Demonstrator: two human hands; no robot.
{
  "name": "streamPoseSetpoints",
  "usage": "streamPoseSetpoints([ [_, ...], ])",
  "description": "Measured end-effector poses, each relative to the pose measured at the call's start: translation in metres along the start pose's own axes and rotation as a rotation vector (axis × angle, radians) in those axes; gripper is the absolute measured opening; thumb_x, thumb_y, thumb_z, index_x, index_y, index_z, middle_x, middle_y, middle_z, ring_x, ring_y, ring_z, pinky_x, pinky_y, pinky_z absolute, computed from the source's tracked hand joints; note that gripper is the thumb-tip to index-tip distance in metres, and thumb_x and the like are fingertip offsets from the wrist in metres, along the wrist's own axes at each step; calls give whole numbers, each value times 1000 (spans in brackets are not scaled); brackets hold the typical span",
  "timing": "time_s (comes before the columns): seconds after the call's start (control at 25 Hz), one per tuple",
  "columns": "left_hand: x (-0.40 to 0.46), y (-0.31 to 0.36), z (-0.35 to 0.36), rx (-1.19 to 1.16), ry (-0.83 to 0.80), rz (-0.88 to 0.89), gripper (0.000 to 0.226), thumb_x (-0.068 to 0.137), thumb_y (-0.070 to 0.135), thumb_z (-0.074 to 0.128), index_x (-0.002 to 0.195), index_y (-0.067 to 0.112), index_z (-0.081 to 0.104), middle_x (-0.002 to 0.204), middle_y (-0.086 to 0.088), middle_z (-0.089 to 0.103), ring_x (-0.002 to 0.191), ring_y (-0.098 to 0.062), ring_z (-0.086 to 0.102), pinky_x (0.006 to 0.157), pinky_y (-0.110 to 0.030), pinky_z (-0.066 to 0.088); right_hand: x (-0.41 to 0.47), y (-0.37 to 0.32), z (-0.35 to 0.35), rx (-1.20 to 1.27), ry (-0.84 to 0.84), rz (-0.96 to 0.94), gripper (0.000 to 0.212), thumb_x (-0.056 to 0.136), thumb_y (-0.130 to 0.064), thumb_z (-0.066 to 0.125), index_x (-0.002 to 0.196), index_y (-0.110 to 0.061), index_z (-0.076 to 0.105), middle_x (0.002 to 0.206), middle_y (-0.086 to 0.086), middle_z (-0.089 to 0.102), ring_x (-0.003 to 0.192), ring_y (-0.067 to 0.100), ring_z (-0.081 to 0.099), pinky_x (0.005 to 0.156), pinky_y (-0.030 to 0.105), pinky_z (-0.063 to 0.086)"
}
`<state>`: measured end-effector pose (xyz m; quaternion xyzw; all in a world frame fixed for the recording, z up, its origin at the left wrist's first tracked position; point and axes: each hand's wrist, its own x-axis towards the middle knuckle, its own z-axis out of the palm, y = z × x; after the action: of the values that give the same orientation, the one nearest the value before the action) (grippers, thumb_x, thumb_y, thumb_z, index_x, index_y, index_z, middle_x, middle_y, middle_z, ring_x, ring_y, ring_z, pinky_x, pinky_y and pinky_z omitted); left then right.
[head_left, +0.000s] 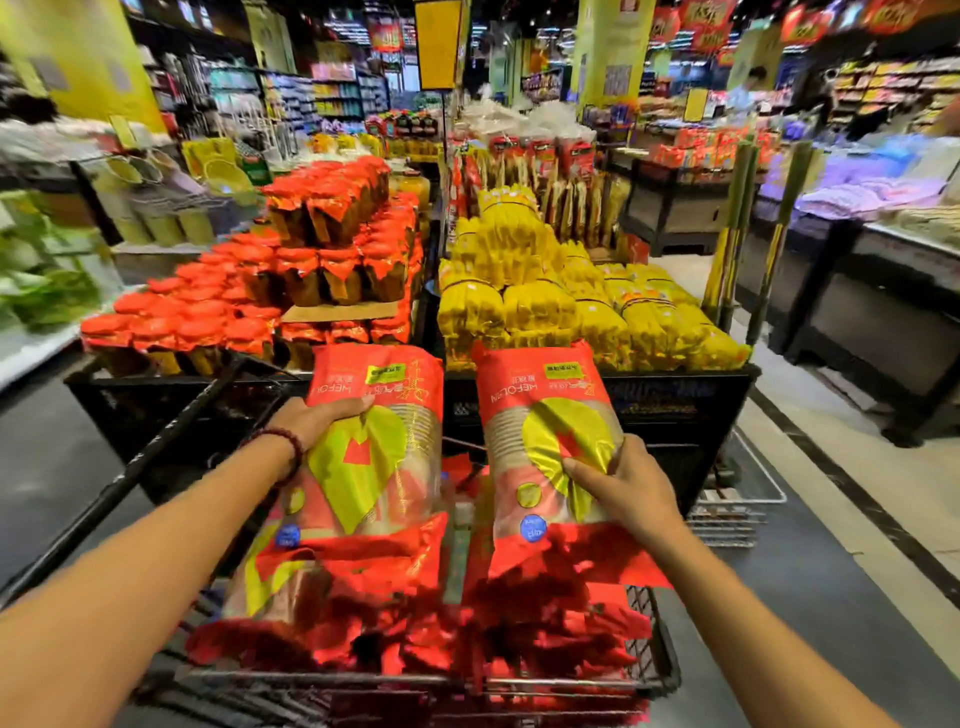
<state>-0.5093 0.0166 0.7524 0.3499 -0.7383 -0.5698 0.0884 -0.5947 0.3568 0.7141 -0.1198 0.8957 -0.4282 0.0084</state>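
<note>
I hold two long red packs with a gold heart on the front, one in each hand, above a shopping cart (660, 675). My left hand (317, 415) grips the left pack (374, 467) at its left edge, thumb over the front. On the other side, my right hand (618, 483) grips the right pack (540, 447) along its right edge, fingers curled across the gold heart. A dark bead bracelet sits on my left wrist. The lower ends of both packs reach down among several more red packs piled in the cart.
Ahead stands a black display table (727, 384) with stacked red-topped packs (249, 291) on the left and yellow packs (571, 306) on the right. A wire basket (737, 514) sits on the floor at right. Shelves, freezers and aisles surround the table.
</note>
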Motion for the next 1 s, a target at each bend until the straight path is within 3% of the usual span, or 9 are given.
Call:
streamPoseSetpoints([
  [0.08, 28, -2, -31, -7, 10, -21, 41, 62, 40, 83, 89, 13, 68, 89, -13, 71, 71, -22, 65, 74, -33, 52, 22, -16, 25, 15, -9, 5, 47, 76, -42, 73, 92, -9, 45, 91, 12, 57, 92, 32, 59, 66, 33, 34],
  [0.44, 71, -67, -87, 29, 39, -212, 98, 21, 61, 85, 102, 10, 71, 97, -14, 75, 87, -30, 72, 91, -47, 55, 52, -44, 101, -29, -183, 3, 45, 75, -44, 74, 78, -16, 39, 71, -4, 46, 80, 24, 54, 66, 37, 37],
  [0.6, 70, -79, -94, 14, 34, -241, 89, 30, 54, 83, 104, 6, 70, 95, -15, 75, 85, -28, 71, 90, -43, 55, 42, -62, 135, -59, -224, -23, 46, 75, -42, 74, 71, -22, 33, 68, -8, 42, 77, 20, 49, 58, 33, 30],
  [0.68, 72, -85, -97, 4, 7, -254, 83, 37, 50, 82, 105, 5, 69, 93, -14, 74, 81, -26, 70, 87, -40, 56, 34, -67, 150, -74, -224, -20, 47, 74, -42, 75, 71, -22, 32, 68, -7, 43, 77, 20, 50, 61, 32, 30],
  [0.84, 92, -103, -100, -13, -56, -247, 97, 26, 56, 82, 107, 5, 69, 99, -15, 74, 86, -28, 71, 87, -41, 56, 18, -76, 169, -143, -170, 50, 44, 75, -44, 73, 78, -16, 39, 74, 0, 50, 79, 26, 54, 64, 33, 35],
  [1.0, 109, -123, -103, -21, -160, -234, 91, 36, 52, 81, 111, 3, 66, 103, -16, 72, 88, -29, 70, 83, -38, 55, -9, -90, 188, -246, -81, 129, 45, 74, -44, 74, 84, -10, 46, 77, 5, 51, 77, 27, 54, 62, 33, 34],
])
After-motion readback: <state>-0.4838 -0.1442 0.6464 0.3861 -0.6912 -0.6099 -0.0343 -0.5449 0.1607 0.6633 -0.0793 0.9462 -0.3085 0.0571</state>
